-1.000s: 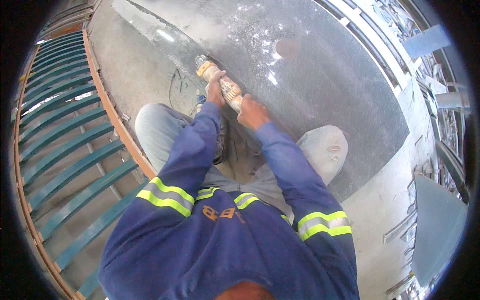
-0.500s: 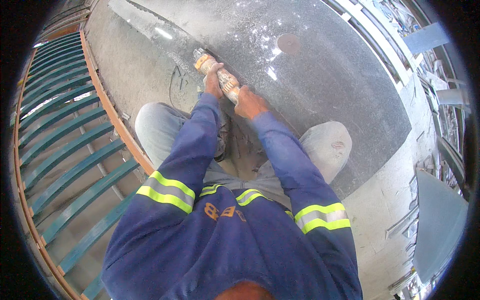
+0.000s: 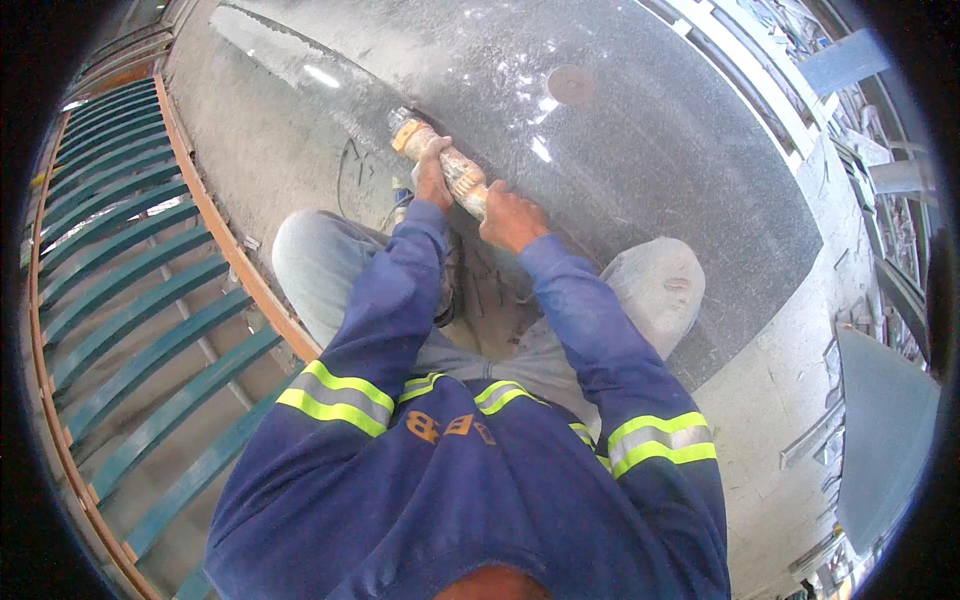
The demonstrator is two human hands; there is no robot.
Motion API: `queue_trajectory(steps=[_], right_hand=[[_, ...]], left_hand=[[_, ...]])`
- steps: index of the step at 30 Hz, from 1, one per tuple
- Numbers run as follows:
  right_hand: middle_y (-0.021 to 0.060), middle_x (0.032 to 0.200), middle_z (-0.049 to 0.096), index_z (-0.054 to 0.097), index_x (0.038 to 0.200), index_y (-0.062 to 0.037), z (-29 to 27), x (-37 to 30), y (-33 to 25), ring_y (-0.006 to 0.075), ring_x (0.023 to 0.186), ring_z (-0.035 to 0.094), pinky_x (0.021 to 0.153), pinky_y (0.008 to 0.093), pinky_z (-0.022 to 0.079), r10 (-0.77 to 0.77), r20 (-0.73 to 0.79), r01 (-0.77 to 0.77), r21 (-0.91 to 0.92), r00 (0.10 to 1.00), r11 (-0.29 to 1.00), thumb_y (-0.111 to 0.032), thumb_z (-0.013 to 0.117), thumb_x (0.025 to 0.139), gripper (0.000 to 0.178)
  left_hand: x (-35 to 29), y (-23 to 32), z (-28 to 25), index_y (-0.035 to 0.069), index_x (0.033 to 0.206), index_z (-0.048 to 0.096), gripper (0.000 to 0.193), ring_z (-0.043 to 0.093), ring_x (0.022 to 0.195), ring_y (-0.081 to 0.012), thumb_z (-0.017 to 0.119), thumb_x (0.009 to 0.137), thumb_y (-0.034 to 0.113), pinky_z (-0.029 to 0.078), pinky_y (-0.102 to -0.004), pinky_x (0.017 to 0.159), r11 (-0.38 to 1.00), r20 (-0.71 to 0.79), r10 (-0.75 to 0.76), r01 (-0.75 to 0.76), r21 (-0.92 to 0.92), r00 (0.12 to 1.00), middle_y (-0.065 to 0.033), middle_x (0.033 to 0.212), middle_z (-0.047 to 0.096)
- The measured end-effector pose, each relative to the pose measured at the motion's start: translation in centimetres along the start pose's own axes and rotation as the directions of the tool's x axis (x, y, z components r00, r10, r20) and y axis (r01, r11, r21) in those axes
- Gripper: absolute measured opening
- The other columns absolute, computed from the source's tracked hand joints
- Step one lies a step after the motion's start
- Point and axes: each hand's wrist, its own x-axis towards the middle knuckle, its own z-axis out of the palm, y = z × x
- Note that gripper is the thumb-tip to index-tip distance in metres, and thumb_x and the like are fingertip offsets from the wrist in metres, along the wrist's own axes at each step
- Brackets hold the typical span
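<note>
With both hands I grip a dusty angle grinder (image 3: 462,178), white with powder and with orange parts. My left hand (image 3: 431,178) is wrapped around its front body, just behind the metal head. My right hand (image 3: 513,218) closes around the rear end. The grinder's head is at the long edge of a large dark speckled stone slab (image 3: 690,220), which bears white dust and light reflections. I cannot make out the grinder's disc or whether it touches the stone.
A round brownish disc (image 3: 574,85) lies on the slab. To the left stands a rack with green slats (image 3: 150,270) and an orange-brown rail (image 3: 215,215). A thin cable (image 3: 342,180) lies on the dusty floor by my left knee. Stone offcuts and a grey panel (image 3: 885,430) are at right.
Both hands and the grinder have shifted slightly toward my body along the slab's edge. My grip is the same.
</note>
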Motion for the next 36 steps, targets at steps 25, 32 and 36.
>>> queue_trajectory(steps=[25,32,36], right_hand=[[0.0293,0.100,0.068,0.047,0.109,0.0051,-0.1,-0.1,-0.6,0.0452,0.096,0.067,0.084,0.0528,0.053,-0.001,-0.030,0.001,0.000,1.000,1.000,-0.012,0.063,0.080,0.037],[0.0307,0.104,0.067,0.048,0.111,0.0054,1.1,0.3,-0.4,0.0454,0.099,0.066,0.086,0.0537,0.052,-0.002,-0.013,0.003,0.079,1.000,0.997,-0.009,0.059,0.081,0.035],[0.0308,0.110,0.066,0.046,0.119,0.0073,0.9,0.7,-0.5,0.0451,0.103,0.066,0.090,0.0528,0.051,-0.001,0.014,0.001,0.047,1.000,0.999,-0.010,0.058,0.082,0.043]], left_hand=[[-0.1,0.5,0.3,0.005,0.098,0.050,0.030,0.062,0.061,-0.0286,0.068,0.080,0.020,0.058,-0.0459,0.060,0.999,0.019,-0.029,0.029,-0.035,0.999,-0.0097,0.076,0.056],[1.1,0.6,-1.2,0.006,0.098,0.052,0.026,0.065,0.067,-0.0292,0.065,0.083,0.023,0.058,-0.0465,0.067,0.997,0.046,-0.059,0.056,0.056,0.997,-0.0108,0.078,0.060],[2.6,0.3,-2.0,0.006,0.097,0.052,0.025,0.065,0.066,-0.0292,0.066,0.083,0.021,0.059,-0.0459,0.066,0.998,0.092,-0.065,0.062,0.032,0.994,-0.0104,0.077,0.059]])
